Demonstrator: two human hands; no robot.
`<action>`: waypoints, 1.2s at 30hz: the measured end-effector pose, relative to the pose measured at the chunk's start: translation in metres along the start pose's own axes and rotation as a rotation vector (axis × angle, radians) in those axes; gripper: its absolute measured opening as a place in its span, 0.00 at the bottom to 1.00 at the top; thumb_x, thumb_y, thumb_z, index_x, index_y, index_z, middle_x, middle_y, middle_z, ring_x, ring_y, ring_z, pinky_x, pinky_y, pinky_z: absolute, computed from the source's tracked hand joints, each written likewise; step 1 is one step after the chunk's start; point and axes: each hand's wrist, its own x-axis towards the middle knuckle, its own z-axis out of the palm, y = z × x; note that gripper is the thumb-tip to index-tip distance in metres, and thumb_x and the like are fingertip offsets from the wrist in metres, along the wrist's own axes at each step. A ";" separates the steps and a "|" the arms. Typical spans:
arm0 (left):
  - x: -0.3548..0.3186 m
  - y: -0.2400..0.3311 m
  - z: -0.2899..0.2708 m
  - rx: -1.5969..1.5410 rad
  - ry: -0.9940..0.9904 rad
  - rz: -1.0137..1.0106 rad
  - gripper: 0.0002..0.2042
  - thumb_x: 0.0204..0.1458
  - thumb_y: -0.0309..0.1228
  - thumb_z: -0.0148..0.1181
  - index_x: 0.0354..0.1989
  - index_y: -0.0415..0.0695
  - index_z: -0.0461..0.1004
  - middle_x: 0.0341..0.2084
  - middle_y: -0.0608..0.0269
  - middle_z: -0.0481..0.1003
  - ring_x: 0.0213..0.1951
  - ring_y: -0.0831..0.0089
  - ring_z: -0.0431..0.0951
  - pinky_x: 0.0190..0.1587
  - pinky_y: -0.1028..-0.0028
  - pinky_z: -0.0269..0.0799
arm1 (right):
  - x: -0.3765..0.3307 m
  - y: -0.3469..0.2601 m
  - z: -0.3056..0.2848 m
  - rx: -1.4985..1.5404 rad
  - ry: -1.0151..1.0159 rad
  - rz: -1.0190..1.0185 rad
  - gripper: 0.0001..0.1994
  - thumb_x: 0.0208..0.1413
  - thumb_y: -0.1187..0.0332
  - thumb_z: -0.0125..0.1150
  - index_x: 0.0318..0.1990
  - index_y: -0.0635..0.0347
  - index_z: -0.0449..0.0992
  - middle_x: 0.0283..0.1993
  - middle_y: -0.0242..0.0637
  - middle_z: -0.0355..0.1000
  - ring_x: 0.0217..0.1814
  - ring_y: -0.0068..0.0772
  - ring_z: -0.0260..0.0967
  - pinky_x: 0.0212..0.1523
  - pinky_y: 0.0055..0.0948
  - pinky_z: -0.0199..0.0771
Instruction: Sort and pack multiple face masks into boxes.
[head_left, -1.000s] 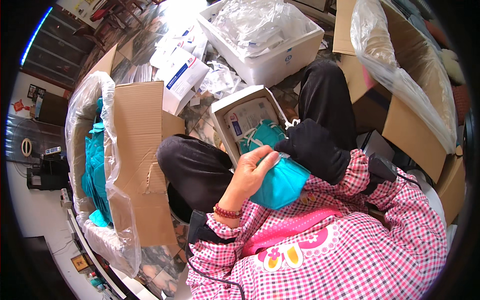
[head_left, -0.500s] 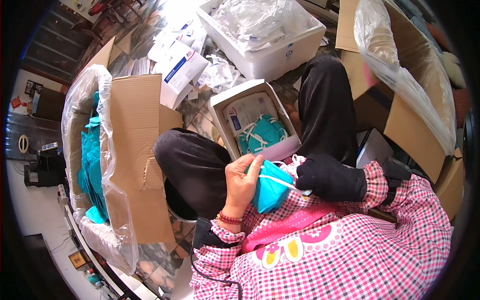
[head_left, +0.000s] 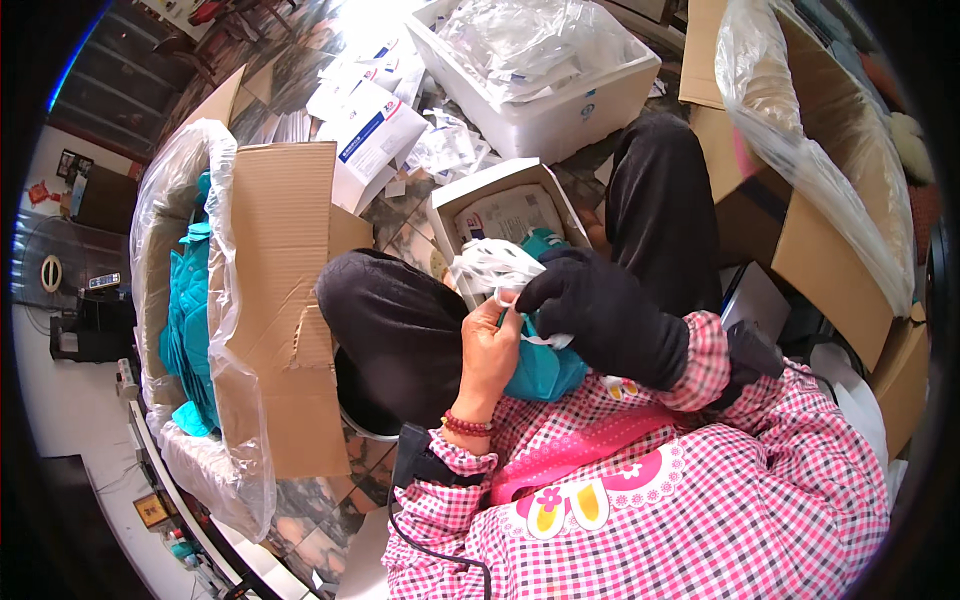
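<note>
My bare left hand (head_left: 487,352), with a red bead bracelet at the wrist, pinches a white elastic strap (head_left: 506,297) between thumb and finger. My right hand (head_left: 592,308), in a black glove, is closed on the same white strap right beside it. A loose bundle of white straps (head_left: 494,264) spreads out just above my fingertips. Below both hands a teal face mask (head_left: 546,376) rests against my lap, partly covered by the glove. Beyond them stands an open white box (head_left: 440,215) holding a flat white packet (head_left: 508,213) and teal masks (head_left: 541,240), mostly hidden now.
At left, a plastic-lined cardboard carton (head_left: 285,300) holds a stack of teal masks (head_left: 188,320). A white foam bin (head_left: 560,120) full of clear packets stands ahead. White printed boxes (head_left: 375,140) lie near it. Another lined carton (head_left: 835,255) is at right.
The gloved hand has moved left and forward to meet my bare fingertips. A bundle of white straps now shows above them. The teal mask sits lower, partly behind the glove.
</note>
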 end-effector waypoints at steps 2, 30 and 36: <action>-0.002 0.020 0.010 0.051 -0.007 0.228 0.13 0.57 0.18 0.46 0.44 0.33 0.77 0.38 0.63 0.80 0.40 0.78 0.77 0.44 0.76 0.72 | 0.006 0.000 -0.004 0.196 -0.035 -0.015 0.09 0.38 0.74 0.65 0.29 0.52 0.75 0.43 0.32 0.75 0.43 0.43 0.72 0.46 0.44 0.71; 0.001 0.062 -0.004 0.470 -0.344 0.294 0.06 0.58 0.27 0.59 0.31 0.37 0.73 0.19 0.59 0.67 0.23 0.70 0.67 0.28 0.73 0.64 | -0.010 0.016 -0.016 0.330 -0.465 0.430 0.27 0.50 0.56 0.69 0.56 0.57 0.71 0.45 0.49 0.76 0.46 0.51 0.76 0.46 0.40 0.76; -0.005 0.057 -0.007 0.555 -0.402 0.310 0.04 0.57 0.24 0.58 0.34 0.35 0.73 0.25 0.56 0.71 0.28 0.67 0.72 0.34 0.73 0.67 | -0.026 0.018 -0.033 0.246 -0.866 0.425 0.23 0.49 0.59 0.69 0.51 0.57 0.75 0.43 0.50 0.77 0.45 0.53 0.76 0.47 0.42 0.76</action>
